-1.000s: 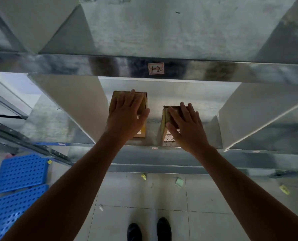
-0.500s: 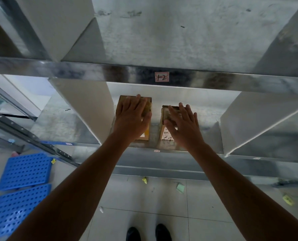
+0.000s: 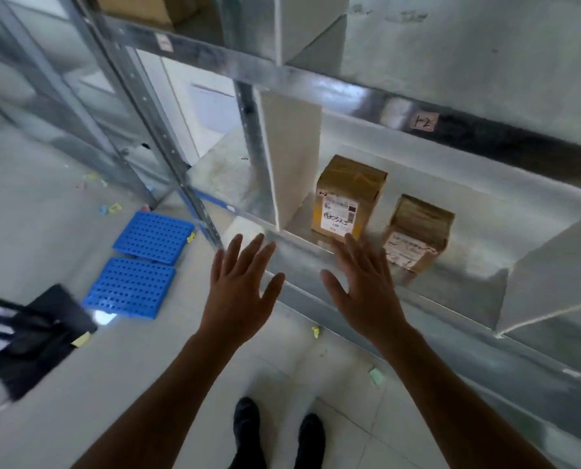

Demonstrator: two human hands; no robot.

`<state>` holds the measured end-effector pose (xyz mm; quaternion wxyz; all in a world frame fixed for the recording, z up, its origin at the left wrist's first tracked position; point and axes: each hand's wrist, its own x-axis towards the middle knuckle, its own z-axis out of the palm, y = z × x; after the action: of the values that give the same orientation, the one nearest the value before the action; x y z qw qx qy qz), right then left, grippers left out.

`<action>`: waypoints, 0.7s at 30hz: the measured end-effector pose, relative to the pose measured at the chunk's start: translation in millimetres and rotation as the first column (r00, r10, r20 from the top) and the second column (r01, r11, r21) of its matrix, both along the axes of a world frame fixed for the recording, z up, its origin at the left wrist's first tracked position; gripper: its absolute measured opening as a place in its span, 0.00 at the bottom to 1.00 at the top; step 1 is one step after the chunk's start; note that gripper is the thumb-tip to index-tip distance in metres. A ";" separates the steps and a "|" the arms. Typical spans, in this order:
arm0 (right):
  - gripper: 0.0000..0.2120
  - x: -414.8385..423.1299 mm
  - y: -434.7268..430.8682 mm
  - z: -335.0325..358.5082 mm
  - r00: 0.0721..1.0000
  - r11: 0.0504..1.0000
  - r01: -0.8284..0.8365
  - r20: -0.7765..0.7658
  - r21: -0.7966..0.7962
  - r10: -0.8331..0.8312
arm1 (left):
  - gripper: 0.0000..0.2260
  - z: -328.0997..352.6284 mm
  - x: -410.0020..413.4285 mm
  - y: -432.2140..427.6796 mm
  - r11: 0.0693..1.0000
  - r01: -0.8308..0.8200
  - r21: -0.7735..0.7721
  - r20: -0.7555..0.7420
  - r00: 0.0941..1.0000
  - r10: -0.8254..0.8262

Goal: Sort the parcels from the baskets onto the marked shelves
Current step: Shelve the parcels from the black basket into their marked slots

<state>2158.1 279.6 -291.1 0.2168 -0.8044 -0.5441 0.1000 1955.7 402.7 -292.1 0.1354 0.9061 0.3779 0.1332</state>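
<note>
The person is wearing black shoes, blurred and plain: the left shoe point(image 3: 247, 428) and the right shoe point(image 3: 311, 438) are showing rounded toes. The left arm point(image 3: 167, 384) and the right arm point(image 3: 451, 387) are showing bare from the wrist down to the frame's edge. The left grip point(image 3: 238, 292) and the right grip point(image 3: 367, 296) are likewise going bare.

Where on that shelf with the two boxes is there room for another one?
The widest bare shelf lies between the smaller parcel and the right divider. The bay beyond the left divider also looks bare. It is tight between the two parcels, and between the taller parcel and the left divider.
</note>
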 end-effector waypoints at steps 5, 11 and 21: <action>0.32 -83.9 31.2 -16.8 0.965 0.955 -0.262 -0.034 -0.139 0.260 | 0.31 -16.4 -108.2 -27.0 0.952 -0.286 -0.109 -0.122 0.954 0.273; 0.31 -215.7 64.4 -20.7 0.835 0.816 -0.543 -0.025 -0.197 0.549 | 0.32 -21.8 -243.9 -56.1 0.811 -0.567 -0.145 -0.157 0.823 0.546; 0.32 -500.9 116.3 -13.4 0.601 0.584 -0.786 -0.024 -0.203 0.799 | 0.30 -17.3 -512.9 -94.0 0.452 -0.880 -0.147 -0.057 0.463 0.884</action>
<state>1657.1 395.9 -304.6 0.0513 -0.4975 -0.8401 0.2099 1442.8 308.7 -309.4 0.1219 0.5639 0.7995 0.1669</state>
